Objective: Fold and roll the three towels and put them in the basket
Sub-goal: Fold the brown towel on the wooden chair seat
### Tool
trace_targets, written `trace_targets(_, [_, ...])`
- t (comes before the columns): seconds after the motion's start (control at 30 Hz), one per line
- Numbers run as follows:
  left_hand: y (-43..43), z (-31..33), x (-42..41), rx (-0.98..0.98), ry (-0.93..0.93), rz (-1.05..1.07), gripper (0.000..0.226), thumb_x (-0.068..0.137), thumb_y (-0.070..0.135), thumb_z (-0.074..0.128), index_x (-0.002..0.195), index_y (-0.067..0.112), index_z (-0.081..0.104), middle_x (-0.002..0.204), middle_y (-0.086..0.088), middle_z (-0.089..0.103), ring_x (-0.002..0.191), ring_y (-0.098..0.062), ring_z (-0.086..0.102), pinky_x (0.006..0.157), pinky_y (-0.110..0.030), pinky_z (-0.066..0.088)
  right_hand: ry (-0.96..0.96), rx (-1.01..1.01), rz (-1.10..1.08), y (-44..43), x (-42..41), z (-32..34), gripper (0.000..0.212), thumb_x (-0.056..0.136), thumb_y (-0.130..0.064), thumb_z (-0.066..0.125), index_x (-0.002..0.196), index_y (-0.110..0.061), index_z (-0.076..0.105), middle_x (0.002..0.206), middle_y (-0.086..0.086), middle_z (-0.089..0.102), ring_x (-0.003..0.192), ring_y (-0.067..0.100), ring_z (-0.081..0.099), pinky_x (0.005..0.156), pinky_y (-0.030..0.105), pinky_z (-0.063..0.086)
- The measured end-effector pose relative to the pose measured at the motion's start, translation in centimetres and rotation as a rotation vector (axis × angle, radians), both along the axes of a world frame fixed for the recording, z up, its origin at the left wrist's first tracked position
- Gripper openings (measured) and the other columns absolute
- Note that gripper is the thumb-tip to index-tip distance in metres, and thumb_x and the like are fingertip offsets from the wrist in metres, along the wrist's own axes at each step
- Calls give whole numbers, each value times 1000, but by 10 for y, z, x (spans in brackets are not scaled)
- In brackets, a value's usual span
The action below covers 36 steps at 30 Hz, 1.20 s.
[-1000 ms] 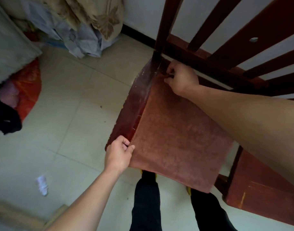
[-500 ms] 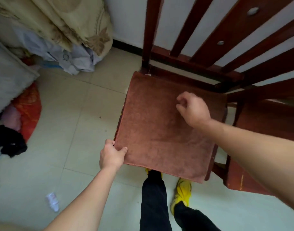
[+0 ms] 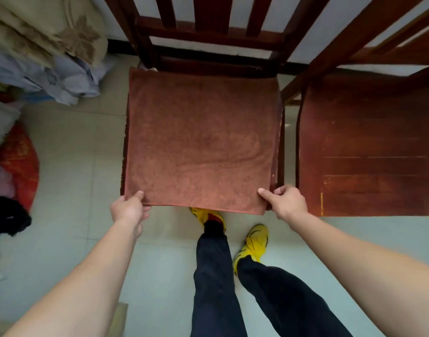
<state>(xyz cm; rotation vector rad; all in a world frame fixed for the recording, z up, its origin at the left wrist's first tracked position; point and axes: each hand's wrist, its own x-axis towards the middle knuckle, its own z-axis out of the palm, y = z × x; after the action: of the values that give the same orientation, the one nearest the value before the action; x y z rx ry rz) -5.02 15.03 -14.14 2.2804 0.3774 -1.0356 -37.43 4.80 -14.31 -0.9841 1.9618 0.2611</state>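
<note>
The left hand (image 3: pixel 129 208) pinches the near left corner of the towel (image 3: pixel 201 142), thumb on top and the other fingers hidden under the cloth. The right hand (image 3: pixel 287 201) pinches the near right corner in the same way, thumb lying on the upper face and fingers curled below the edge. The hands are well apart, one at each end of the towel's near edge, with both forearms reaching in from the bottom of the view.

The towel is rust brown and lies spread flat, in what looks like a single layer, over the seat of a dark wooden chair (image 3: pixel 208 32). It covers nearly the whole seat. Its far edge reaches the foot of the slatted back, and its near edge sits at the front of the seat, between the hands.

Just beside this chair, on the right, stands a second chair (image 3: pixel 366 142) of the same wood, its seat worn and scratched. Below the towel's near edge are the person's yellow shoes (image 3: pixel 256 242) and dark trousers (image 3: pixel 215 276), on a pale tiled floor (image 3: pixel 74 190).

At the upper left lies a heap of bedding (image 3: pixel 50 32), beige with a leaf print over pale blue. Lower on the left edge are a red cloth (image 3: pixel 18 161) and a black cloth (image 3: pixel 7 215).
</note>
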Motion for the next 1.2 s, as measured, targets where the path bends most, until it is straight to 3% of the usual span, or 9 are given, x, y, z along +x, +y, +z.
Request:
trace_targets(0.07, [1, 1, -7, -27, 19, 43, 18, 94, 14, 57, 109, 19, 49, 76, -5, 58, 37, -9, 57, 36, -17, 45, -27, 8, -169, 12, 2, -2, 49, 58, -59, 80, 75, -22, 54, 87, 6, 72, 76, 27, 70, 64, 36, 58])
trace_targets(0.13, [3, 5, -11, -76, 42, 71, 16, 95, 14, 55, 109, 19, 49, 76, -3, 57, 50, -14, 60, 46, -24, 48, -118, 45, -373, 19, 4, -5, 39, 68, -39, 85, 71, -19, 52, 85, 10, 71, 64, 25, 69, 45, 26, 51])
trace_targets(0.23, [4, 9, -12, -101, 90, 119, 11, 96, 13, 53, 105, 18, 50, 93, -8, 62, 66, -19, 60, 62, -29, 49, -222, 152, -557, 28, 12, -10, 26, 76, -19, 82, 89, -8, 62, 85, 15, 71, 52, 19, 67, 35, 19, 46])
trace_targets(0.4, [11, 11, -11, -131, 112, 159, 14, 96, 15, 55, 109, 18, 52, 106, -8, 64, 70, -17, 63, 65, -28, 51, -234, 94, -659, 45, 2, -13, 32, 79, -10, 78, 109, -6, 65, 77, 10, 71, 42, 8, 59, 34, 16, 39])
trace_targets(0.6, [35, 26, -20, -105, 156, 215, 3, 93, 19, 60, 93, 17, 57, 85, -5, 67, 68, -16, 66, 51, -24, 50, -274, 72, -610, 48, -24, 28, 22, 83, -22, 75, 89, -1, 71, 64, 4, 65, 46, 8, 52, 39, 18, 40])
trace_targets(0.73, [32, 53, -26, -143, 136, 252, 11, 92, 14, 59, 103, 13, 57, 77, -7, 64, 45, -9, 65, 40, -17, 47, -418, 41, -699, 27, -26, 72, 13, 84, -19, 73, 88, -8, 70, 67, 4, 64, 52, 10, 55, 43, 19, 43])
trace_targets(0.9, [-25, 99, -7, -277, 108, 228, 7, 93, 8, 52, 88, 11, 56, 75, -9, 62, 42, -9, 64, 39, -15, 46, -569, -64, -766, -35, -1, 116, 5, 87, -15, 68, 85, -12, 64, 65, 0, 63, 47, 6, 54, 41, 17, 41])
trace_targets(1.0, [-69, 112, 14, -365, 123, 180, 7, 95, 9, 48, 100, 11, 53, 77, -8, 64, 50, -10, 68, 41, -15, 47, -619, -96, -784, -80, 19, 127, 5, 89, -14, 65, 84, -13, 63, 66, -1, 62, 47, 5, 54, 44, 17, 41])
trace_targets(1.2, [-159, 103, 54, -404, 211, 116, 17, 98, 9, 42, 86, 15, 52, 50, 1, 67, 49, -8, 68, 45, -16, 51, -703, -85, -824, -159, 59, 106, 7, 94, -12, 57, 87, -12, 60, 73, 1, 63, 53, 5, 57, 44, 15, 42])
